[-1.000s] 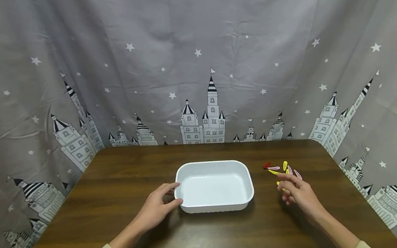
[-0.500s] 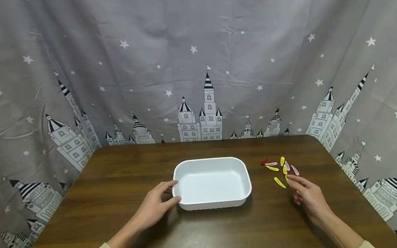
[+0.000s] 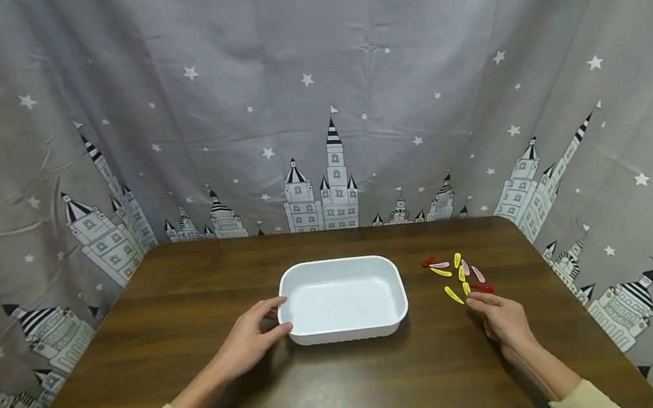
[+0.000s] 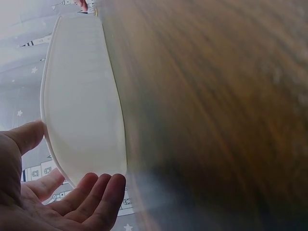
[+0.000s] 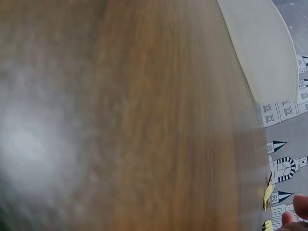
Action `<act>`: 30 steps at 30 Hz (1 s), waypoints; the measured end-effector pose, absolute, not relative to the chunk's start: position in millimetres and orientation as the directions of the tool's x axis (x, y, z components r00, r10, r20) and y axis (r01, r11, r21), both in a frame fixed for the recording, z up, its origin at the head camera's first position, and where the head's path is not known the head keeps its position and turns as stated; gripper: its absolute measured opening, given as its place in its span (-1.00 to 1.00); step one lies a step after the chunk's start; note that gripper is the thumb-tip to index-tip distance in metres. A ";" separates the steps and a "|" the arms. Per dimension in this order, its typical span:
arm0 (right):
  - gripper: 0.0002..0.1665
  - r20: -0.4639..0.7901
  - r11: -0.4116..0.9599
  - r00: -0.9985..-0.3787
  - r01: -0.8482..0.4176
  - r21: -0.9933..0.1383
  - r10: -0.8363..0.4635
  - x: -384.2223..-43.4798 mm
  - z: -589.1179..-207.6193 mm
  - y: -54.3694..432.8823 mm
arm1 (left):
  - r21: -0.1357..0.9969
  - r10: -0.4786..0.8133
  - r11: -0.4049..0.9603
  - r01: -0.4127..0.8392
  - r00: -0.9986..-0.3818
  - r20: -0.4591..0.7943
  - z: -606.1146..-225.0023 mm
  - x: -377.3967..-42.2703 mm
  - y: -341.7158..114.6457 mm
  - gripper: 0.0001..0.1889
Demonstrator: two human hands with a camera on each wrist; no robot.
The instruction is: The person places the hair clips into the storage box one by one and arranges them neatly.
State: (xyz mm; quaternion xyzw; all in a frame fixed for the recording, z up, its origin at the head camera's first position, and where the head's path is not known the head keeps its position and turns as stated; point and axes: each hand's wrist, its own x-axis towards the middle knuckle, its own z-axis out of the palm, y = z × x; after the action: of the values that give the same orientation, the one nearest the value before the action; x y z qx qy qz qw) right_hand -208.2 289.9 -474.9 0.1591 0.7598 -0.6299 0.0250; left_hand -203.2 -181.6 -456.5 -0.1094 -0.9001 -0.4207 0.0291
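A white rectangular tray stands on the wooden table. At its left end my left hand holds it, with thumb and index finger at the rim; in the left wrist view the other fingers lie against the outer wall. My right hand is low over the table beside a loose group of hair clips. Its fingertips are right by a yellow hair clip, and a red hair clip lies just behind the fingers. Nothing shows between the right fingertips in the right wrist view.
Another yellow hair clip, a pink hair clip and a red hair clip lie among several others right of the tray. Behind the table hangs a grey curtain printed with castles and stars.
My right hand has drawn back off the clips toward the near side, uncovering yellow clips and a red one. The left hand stays on the tray. The head view has shifted slightly.
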 end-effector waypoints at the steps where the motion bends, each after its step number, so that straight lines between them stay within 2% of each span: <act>1: -0.39 -0.239 0.162 -0.946 0.277 -0.947 0.217 -208.5 -475.2 290.0 | 0.749 0.173 0.624 0.221 -0.975 0.143 -456.4 -203.1 -181.4 -0.45; 5: -0.41 -0.237 0.222 -0.941 0.291 -0.931 0.240 -212.1 -477.0 288.6 | 0.744 0.173 0.632 0.215 -0.976 0.135 -454.8 -202.3 -180.7 -0.44; 12: -0.53 -0.159 0.380 -0.950 0.256 -0.889 0.267 -220.4 -481.2 283.6 | 0.737 0.181 0.641 0.215 -0.975 0.128 -453.7 -202.8 -179.2 -0.44; 24: -0.66 -0.061 0.572 -0.958 0.219 -0.791 0.282 -223.4 -482.8 280.8 | 0.726 0.174 0.657 0.204 -0.978 0.118 -457.6 -202.3 -176.4 -0.47; 30: -0.70 -0.015 0.607 -0.955 0.201 -0.769 0.297 -224.6 -484.1 277.4 | 0.715 0.168 0.668 0.205 -0.978 0.124 -456.9 -202.8 -175.7 -0.48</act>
State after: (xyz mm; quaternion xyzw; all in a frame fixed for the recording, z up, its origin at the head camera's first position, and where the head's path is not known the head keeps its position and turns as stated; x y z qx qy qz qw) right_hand -224.6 277.4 -484.1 0.1392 0.8947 -0.4206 -0.0570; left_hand -202.8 -175.7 -456.9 -0.1021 -0.9130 -0.3942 0.0239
